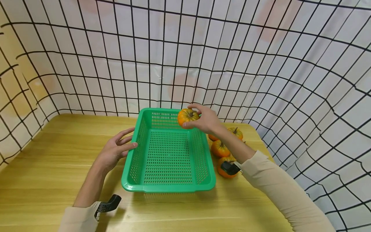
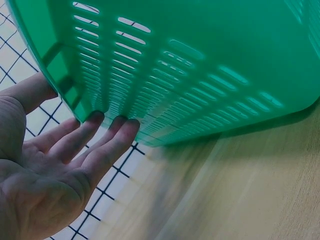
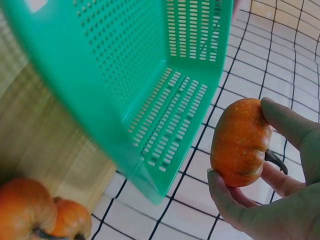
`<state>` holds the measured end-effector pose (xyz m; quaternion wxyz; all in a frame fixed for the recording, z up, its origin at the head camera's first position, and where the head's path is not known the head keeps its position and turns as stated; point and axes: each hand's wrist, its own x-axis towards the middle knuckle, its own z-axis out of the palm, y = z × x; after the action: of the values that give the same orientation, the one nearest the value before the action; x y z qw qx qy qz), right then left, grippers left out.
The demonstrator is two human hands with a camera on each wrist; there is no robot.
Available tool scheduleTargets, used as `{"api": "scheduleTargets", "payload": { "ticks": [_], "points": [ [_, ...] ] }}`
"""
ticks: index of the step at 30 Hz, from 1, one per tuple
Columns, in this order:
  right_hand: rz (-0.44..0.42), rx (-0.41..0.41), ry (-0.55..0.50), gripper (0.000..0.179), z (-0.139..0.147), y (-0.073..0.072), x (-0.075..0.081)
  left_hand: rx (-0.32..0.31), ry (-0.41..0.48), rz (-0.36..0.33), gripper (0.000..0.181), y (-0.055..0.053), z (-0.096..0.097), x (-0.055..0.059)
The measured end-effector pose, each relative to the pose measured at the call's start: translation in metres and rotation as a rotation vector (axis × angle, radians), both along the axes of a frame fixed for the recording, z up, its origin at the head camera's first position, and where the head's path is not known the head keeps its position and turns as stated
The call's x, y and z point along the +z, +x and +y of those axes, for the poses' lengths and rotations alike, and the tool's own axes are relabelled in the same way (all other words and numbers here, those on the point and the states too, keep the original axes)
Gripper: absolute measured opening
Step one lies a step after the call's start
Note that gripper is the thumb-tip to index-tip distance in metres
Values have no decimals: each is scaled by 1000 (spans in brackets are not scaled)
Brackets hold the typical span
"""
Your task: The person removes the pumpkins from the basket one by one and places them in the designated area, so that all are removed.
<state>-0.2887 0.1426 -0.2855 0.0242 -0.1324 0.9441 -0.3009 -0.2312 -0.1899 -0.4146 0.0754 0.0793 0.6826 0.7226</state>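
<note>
A green plastic basket (image 1: 169, 188) with slotted walls stands on the wooden table. My left hand (image 1: 114, 149) holds its left side: the thumb lies over the rim, and the fingertips touch the outer wall (image 2: 165, 75) in the left wrist view. Between thumb and fingers, my right hand (image 1: 207, 120) grips a small orange pumpkin (image 1: 186, 118), raised at the basket's far right corner. The right wrist view shows this pumpkin (image 3: 240, 142) apart from the basket, its dark stem toward the palm. Nothing lies inside the basket.
Several more pumpkins (image 1: 220, 149) sit on the table (image 1: 58, 161) close to the basket's right side, partly hidden under my right forearm. A black wire grid (image 1: 162, 64) with pale sheeting behind it surrounds the table's back and sides.
</note>
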Motion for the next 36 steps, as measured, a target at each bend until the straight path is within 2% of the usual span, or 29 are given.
{"api": "scheduleTargets", "payload": {
  "ticks": [7, 18, 31, 36],
  "points": [
    [-14, 13, -6, 75, 23, 12, 1, -1, 0, -2, 76, 1, 0, 0],
    [-17, 32, 13, 77, 56, 20, -7, -1, 13, -9, 77, 0, 0, 0],
    [-43, -26, 131, 78, 103, 31, -11, -2, -1, -4, 77, 0, 0, 1],
    [-102, -23, 132, 78, 123, 32, -12, 4, 4, -14, 77, 0, 0, 1]
  ]
}}
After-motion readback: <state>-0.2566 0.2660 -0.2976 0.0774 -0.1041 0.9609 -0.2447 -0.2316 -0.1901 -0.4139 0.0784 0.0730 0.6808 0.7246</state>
